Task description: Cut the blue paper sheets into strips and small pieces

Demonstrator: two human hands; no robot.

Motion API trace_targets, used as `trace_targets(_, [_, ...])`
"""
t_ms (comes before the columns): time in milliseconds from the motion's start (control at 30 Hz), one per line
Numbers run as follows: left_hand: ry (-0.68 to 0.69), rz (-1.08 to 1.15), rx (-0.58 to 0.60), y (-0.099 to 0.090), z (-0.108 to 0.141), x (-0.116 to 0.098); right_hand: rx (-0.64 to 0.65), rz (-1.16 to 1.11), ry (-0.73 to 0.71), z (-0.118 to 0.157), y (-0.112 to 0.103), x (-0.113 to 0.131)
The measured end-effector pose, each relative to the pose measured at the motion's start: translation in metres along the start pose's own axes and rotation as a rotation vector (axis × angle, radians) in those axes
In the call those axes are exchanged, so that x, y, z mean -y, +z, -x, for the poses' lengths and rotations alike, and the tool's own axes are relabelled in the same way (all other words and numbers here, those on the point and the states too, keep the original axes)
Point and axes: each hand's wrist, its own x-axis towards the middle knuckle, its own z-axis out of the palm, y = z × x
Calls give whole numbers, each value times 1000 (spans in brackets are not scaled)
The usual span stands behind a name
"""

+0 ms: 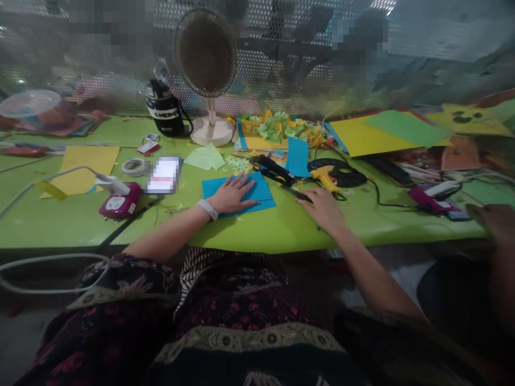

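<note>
My left hand (233,197) lies flat with fingers spread on a sheet of blue paper (263,190), which has a crease or slit on its right part. Just right of the sheet, my right hand (324,209) is closed on a slim black tool (298,194) that points toward the paper; its exact kind is unclear. Behind it lies a black stapler-like object (273,169), beside a blue paper strip (298,156). A yellow glue gun (325,177) rests on a round black stand (350,174) beyond my right hand.
On the green table (193,230) stand a fan (211,131) and a black bottle (163,110). A phone (163,175), tape roll (134,167) and purple power adapter (120,202) lie left. Paper flowers (281,128) sit behind. Another person's hand (497,220) shows at far right.
</note>
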Motion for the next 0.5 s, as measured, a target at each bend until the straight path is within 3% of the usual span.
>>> trace_targets(200, [9, 35, -50, 1, -1, 5, -91, -115, -53, -10, 13, 3])
trace_targets(500, [15, 195, -185, 3, -7, 21, -71, -194, -114, -49, 14, 34])
